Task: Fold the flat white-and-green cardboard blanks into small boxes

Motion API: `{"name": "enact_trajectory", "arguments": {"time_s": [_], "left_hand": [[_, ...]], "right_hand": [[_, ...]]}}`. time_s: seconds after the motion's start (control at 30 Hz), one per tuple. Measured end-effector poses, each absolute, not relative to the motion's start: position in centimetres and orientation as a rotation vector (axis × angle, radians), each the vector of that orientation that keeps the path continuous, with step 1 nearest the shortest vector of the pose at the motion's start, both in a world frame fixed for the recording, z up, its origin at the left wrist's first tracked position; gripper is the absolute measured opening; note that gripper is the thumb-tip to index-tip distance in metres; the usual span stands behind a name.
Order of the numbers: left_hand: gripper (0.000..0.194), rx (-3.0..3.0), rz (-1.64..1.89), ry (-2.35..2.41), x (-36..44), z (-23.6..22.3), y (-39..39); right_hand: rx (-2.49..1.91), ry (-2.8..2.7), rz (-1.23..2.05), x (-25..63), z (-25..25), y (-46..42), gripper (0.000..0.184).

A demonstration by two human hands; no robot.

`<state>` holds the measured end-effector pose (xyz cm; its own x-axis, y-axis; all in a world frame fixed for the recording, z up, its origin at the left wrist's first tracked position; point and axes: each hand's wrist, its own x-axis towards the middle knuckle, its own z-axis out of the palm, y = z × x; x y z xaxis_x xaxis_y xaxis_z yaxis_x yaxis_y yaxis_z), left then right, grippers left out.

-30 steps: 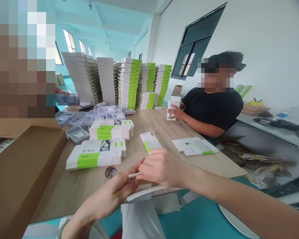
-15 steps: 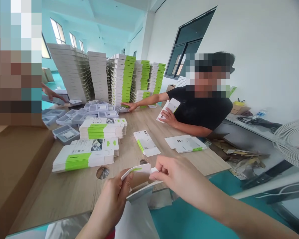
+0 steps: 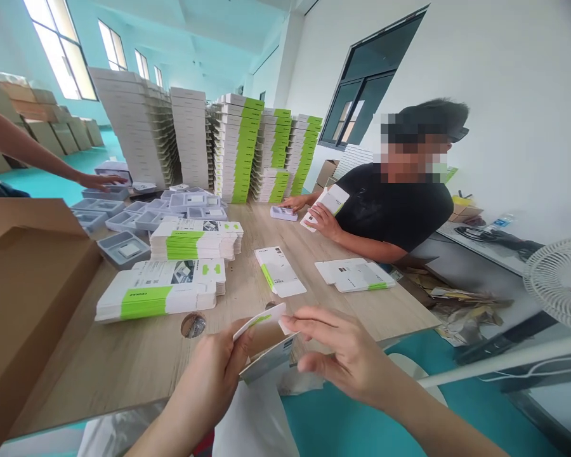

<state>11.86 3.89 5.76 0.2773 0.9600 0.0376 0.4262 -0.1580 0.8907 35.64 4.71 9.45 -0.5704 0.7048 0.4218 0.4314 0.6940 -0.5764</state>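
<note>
My left hand [image 3: 214,365] grips one side of a white carton [image 3: 269,360] with green markings, just past the table's near edge. The carton's end is open toward me, with its upper and lower panels apart. At its right end, the outstretched fingertips of my right hand [image 3: 347,352] touch a small flap, thumb held away. Beyond the carton lies a white-and-green carton [image 3: 280,273]. Farther right rests another flat carton [image 3: 356,276]. Bundles of flat cartons [image 3: 157,295] are on the left, with a second bundle [image 3: 195,241] behind.
Pale plastic trays [image 3: 124,249] pile up at the left, near a person's hand [image 3: 102,181]. Tall stacks of boxes [image 3: 240,149] line the back. Opposite, a co-worker [image 3: 390,209] holds a carton and touches a tray [image 3: 284,213]. A brown cardboard box [image 3: 42,304] stands left; a fan [image 3: 559,282], right.
My right hand has gone from pinching the flap to fingers stretched against it. The carton has opened out since the first frame. The co-worker has drawn a plastic tray across the table.
</note>
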Motion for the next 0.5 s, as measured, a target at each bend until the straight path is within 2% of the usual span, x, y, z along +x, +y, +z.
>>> {"name": "enact_trajectory", "arguments": {"time_s": [0.1, 0.2, 0.33, 0.43, 0.5], "left_hand": [[0.043, 1.785, 0.788, 1.201, 11.9, 6.2, 4.1], [0.041, 1.782, 0.770, 1.085, 11.4, 6.2, 4.4], [0.036, 1.770, 0.846, 1.065, 10.9, 5.3, 5.3], [0.032, 1.796, 0.907, 1.179, 10.9, 4.6, 5.6], [0.040, 1.792, 1.003, 1.353, 11.1, 4.3, 5.2]], "right_hand": [[-0.967, -2.153, 0.717, 34.9, 9.2, 5.1, 0.050], [-1.140, -1.901, 0.911, 33.1, 9.0, 4.7, 0.054], [-1.100, -1.446, 1.104, 30.0, 7.5, 4.1, 0.054], [-1.095, -1.187, 1.132, 28.1, 5.7, 4.2, 0.054], [-1.082, -1.088, 1.068, 27.0, 4.9, 4.1, 0.052]]}}
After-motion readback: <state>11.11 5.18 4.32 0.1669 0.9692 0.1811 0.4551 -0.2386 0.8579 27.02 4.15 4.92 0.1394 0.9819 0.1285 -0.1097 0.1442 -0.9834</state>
